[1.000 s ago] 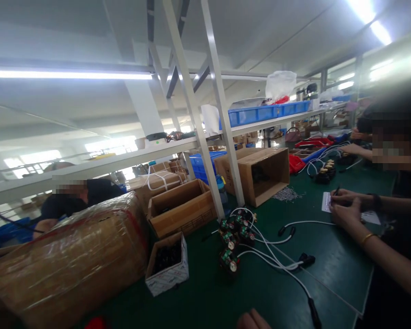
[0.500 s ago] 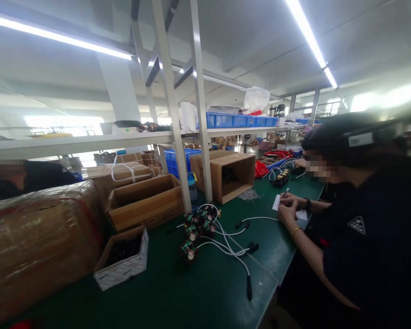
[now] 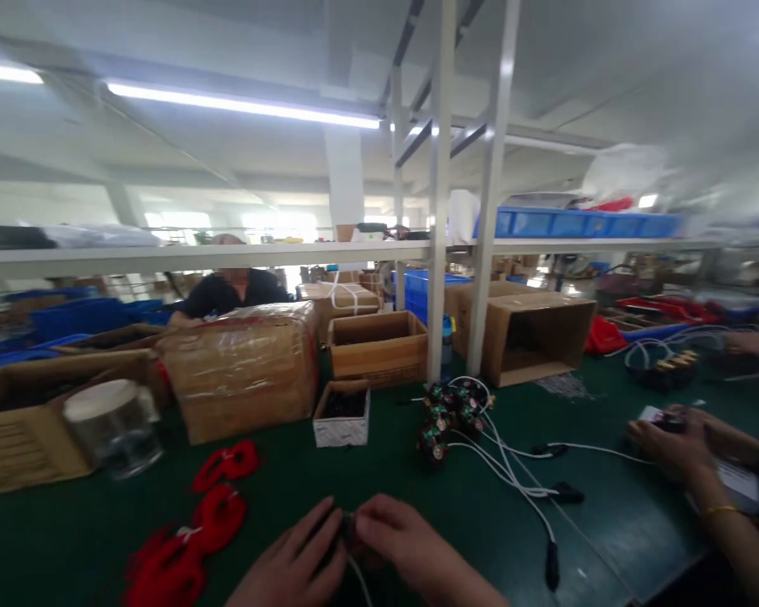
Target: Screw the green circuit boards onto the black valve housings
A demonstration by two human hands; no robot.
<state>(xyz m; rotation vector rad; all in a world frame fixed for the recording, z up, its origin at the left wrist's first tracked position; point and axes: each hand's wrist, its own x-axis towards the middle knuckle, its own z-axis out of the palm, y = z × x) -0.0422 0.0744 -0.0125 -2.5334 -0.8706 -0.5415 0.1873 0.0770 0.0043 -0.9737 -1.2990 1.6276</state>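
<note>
While the left hand (image 3: 291,563) and the right hand (image 3: 411,552) meet at the bottom middle of the frame, their grip closes from both sides on a small dark part (image 3: 347,529). The fingertips are pinched in with hardly a gap between the two hands, though blur hides which fingers bear on it. A thin white cable (image 3: 359,582) runs from that part toward the lower edge. The part sits low over the dark green bench (image 3: 379,480); whether it touches the surface I cannot tell.

Just left of the hands lie red looped pieces (image 3: 218,510), and further left stands a clear plastic jar with a white lid (image 3: 114,426). Above the hands, at mid-frame, is a small white cardboard box of dark bits (image 3: 341,419). Right of it sits a cluster of dark coil parts with green and copper faces (image 3: 449,413), trailing white leads with black plugs (image 3: 551,573). At the right edge a co-worker's hands (image 3: 670,438) rest on something small.

The hold looks like a fingertip pinch on a small thing, so a slip could drop it. A tug on the cable could pull it free, and the loose leads nearby could tangle with it.
</note>
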